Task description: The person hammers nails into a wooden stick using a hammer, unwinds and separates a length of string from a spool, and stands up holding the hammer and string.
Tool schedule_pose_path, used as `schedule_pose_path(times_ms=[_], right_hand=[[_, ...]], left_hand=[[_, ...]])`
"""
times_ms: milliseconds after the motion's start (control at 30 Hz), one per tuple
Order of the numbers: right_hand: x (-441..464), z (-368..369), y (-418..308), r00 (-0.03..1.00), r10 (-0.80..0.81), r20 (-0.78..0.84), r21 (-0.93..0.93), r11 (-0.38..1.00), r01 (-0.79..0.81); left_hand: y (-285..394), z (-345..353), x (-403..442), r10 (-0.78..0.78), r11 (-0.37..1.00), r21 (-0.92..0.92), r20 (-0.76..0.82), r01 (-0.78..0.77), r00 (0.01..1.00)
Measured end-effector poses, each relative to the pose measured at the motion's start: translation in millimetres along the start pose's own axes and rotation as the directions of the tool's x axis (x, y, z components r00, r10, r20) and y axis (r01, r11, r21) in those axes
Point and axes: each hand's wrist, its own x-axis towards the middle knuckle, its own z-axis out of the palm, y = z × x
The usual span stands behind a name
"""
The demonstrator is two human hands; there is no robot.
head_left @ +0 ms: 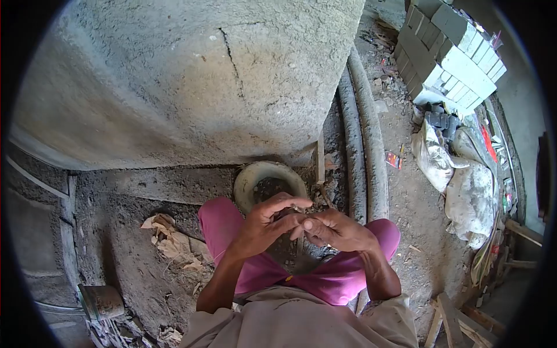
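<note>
My left hand is bent in front of me, its fingers curled and the thumb pointing toward my other hand. Fingertip to fingertip with it, my right hand is closed, thumb pressed on the fingers. Anything held between them is hidden or too small to name. Just beyond the hands stands a pale round basin with dark, mud-like material inside. My knees in pink trousers are spread on either side of the hands.
A rough cracked plaster wall rises ahead. Two long pipes run along the right. Farther right are stacked grey blocks and dirty white sacks. Crumpled brown paper and a bucket lie left; timber pieces lie lower right.
</note>
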Motion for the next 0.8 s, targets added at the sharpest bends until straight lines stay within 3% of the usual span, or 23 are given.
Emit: schedule_pose_path(times_ms=[133,200,300,333,400,433,533,800], right_hand=[[12,6,12,0.998,-0.038,-0.052,0.098,0.994,0.042],[16,10,21,0.995,-0.023,-0.098,0.106,0.994,0.033],[24,15,24,0.965,-0.022,-0.262,-0.059,0.998,0.006],[29,17,25,0.969,-0.002,-0.249,-0.044,0.999,-0.009],[40,21,26,0.928,-0.093,-0.361,-0.108,0.992,0.058],[44,18,27,0.933,-0.088,-0.35,-0.148,0.988,0.037],[54,21,14,0.919,-0.071,-0.387,-0.12,0.992,0.026],[80,43,18,0.922,-0.046,-0.384,-0.037,0.999,0.034]], left_hand=[[-9,-2,-3,0.018,0.998,-0.057,-0.101,-0.024,0.995],[-10,-4,-7,-0.185,0.961,-0.238,-0.157,0.144,0.97],[-4,-11,-8,-0.305,0.941,-0.243,-0.312,0.235,0.9],[-5,-14,-9,-0.327,0.934,-0.255,-0.32,0.251,0.889],[-7,-22,-7,-0.286,0.947,-0.241,-0.332,0.213,0.899],[-15,-24,-5,-0.17,0.97,-0.223,-0.351,0.095,0.921],[-26,-41,-6,-0.187,0.934,-0.355,-0.408,0.033,0.894],[-33,-53,-6,-0.051,0.964,-0.243,-0.558,-0.104,0.828]])
